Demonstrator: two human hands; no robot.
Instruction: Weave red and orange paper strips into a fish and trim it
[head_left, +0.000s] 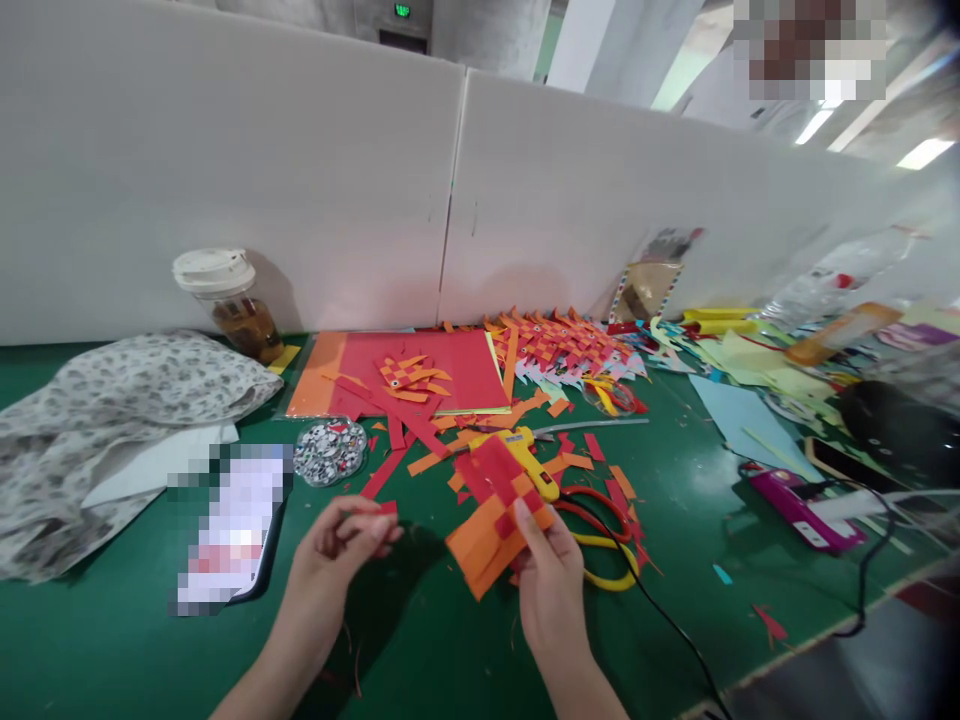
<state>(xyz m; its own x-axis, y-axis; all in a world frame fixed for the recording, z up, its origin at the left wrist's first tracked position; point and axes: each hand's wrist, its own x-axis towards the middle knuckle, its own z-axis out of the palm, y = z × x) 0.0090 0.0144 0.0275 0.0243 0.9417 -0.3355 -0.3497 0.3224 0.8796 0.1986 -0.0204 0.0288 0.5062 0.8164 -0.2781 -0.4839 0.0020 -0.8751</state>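
Observation:
My right hand (555, 585) grips a piece of woven red and orange paper strips (484, 550), thumb on top near its right edge. To the left, my left hand (337, 545) is closed in a pinch on a small red paper piece (388, 509), apart from the weave. Behind the right hand lie a yellow glue gun (541, 472) and scissors with red and yellow handles (619, 575), partly covered. Farther back, a woven paper fish (409, 378) with a stuck-on eye rests on red and orange paper sheets (450, 360).
Several woven fish (570, 345) are heaped by the white partition (337, 180). A container of googly eyes (330, 450), a phone (232, 530), a lidded cup (232, 300) and patterned cloth (142, 400) stand left. A purple power strip (806, 510) lies right; a black cable (675, 620) crosses the green table.

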